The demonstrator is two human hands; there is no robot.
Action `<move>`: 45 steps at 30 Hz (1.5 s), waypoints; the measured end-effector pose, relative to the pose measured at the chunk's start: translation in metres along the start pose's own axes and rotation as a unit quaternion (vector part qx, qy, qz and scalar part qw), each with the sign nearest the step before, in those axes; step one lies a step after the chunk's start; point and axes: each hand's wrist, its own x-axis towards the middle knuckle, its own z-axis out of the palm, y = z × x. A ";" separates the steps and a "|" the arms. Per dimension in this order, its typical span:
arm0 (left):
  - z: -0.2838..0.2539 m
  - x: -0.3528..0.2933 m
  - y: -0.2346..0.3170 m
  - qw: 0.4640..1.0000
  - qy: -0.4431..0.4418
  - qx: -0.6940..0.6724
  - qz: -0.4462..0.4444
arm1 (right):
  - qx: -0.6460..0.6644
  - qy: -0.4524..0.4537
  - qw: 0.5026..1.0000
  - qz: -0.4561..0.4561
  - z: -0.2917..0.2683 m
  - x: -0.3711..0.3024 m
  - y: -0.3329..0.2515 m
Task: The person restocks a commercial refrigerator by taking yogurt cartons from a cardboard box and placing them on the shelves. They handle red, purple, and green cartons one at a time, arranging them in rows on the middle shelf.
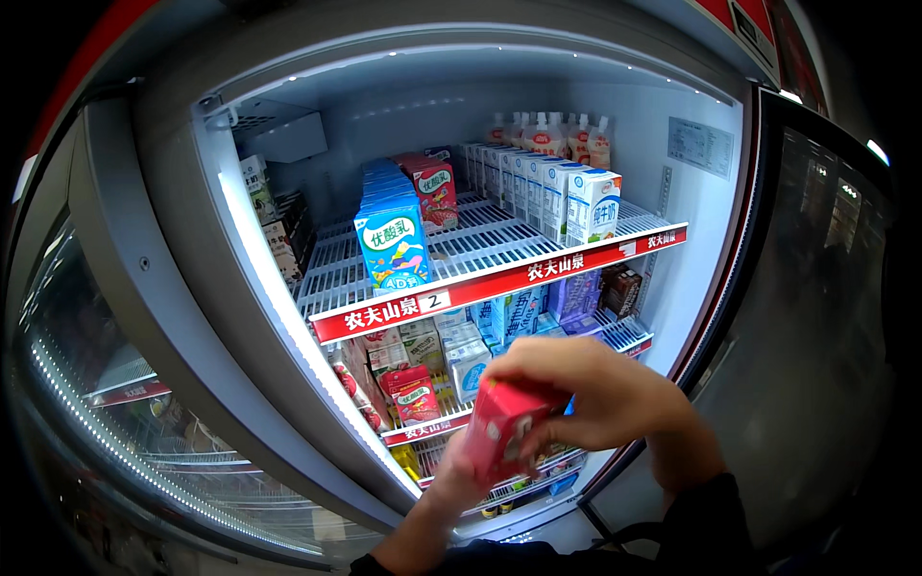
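In front of the opened fridge, both hands hold a red drink carton (pixel 501 429), tilted and slightly blurred. My left hand (pixel 457 482) grips its lower left side. My right hand (pixel 597 389) curls over its top and right side, with the fingertips against the near face. Just beyond them, a similar red carton (pixel 414 396) stands at the front of the second shelf, beside white milk cartons (pixel 468 368). On the upper shelf (pixel 499 274) are a row of blue cartons (pixel 392 240) and a shorter row of red cartons (pixel 434 195).
White milk cartons (pixel 593 208) line the upper shelf's right, with capped pouches (pixel 547 137) behind. Purple cartons (pixel 576 298) sit on the second shelf. Dark packs (pixel 288 230) stand along the left wall. Opened glass doors flank me, left (pixel 125 336) and right (pixel 816 317).
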 end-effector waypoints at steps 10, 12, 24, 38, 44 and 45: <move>0.004 -0.002 0.012 0.954 0.103 0.278 0.050 | -0.190 0.353 0.911 0.100 -0.076 0.105 0.056; 0.011 0.000 0.015 0.885 0.162 0.412 0.146 | -0.171 0.369 0.905 0.126 -0.067 0.097 0.047; 0.020 0.017 0.019 0.856 0.200 0.415 0.237 | 0.034 0.172 0.984 -0.013 0.014 0.022 -0.035; 0.011 0.030 0.043 0.991 0.013 0.136 0.010 | 0.075 0.298 0.949 0.065 -0.047 0.085 0.034; 0.002 0.025 0.033 0.980 0.006 0.190 -0.061 | -0.101 0.187 0.963 0.168 -0.087 0.153 0.115; 0.000 0.023 0.031 0.978 0.009 0.198 -0.064 | -0.144 0.177 0.963 0.144 -0.081 0.161 0.130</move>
